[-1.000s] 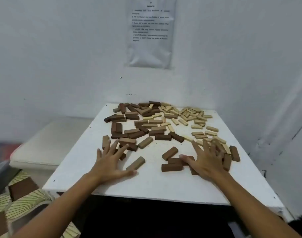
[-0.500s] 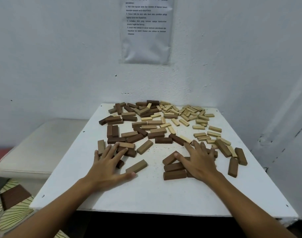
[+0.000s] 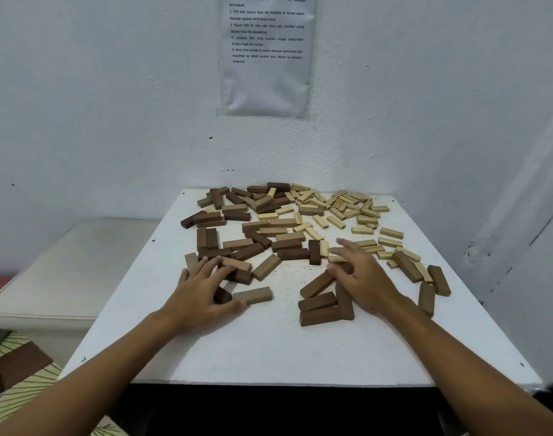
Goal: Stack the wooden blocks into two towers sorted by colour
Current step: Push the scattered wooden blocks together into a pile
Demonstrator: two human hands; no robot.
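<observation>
Over the last second both hands have drawn inward across the white table (image 3: 268, 350), and the brown blocks at 5 o'clock now sit bunched into a small cluster (image 3: 327, 302) rather than strung loosely. That reads as gathering and sorting, not stacking: no tower has been started yet.

The left hand (image 3: 202, 294), at about 7 o'clock on the table, lies palm down with fingers spread and slightly bent, fingertips on the brown blocks at the near edge of the heap, thumb touching a tan block (image 3: 252, 295) lying flat beside it. It grips nothing.

The right hand (image 3: 361, 278), at about 4 o'clock, is blurred; its fingers look loosely spread over the top of the cluster and some pale blocks, and I cannot tell whether it pinches any.

The main heap of blocks (image 3: 287, 215) spreads from 10 to 2 o'clock, dark ones mostly left, pale ones right.
</observation>
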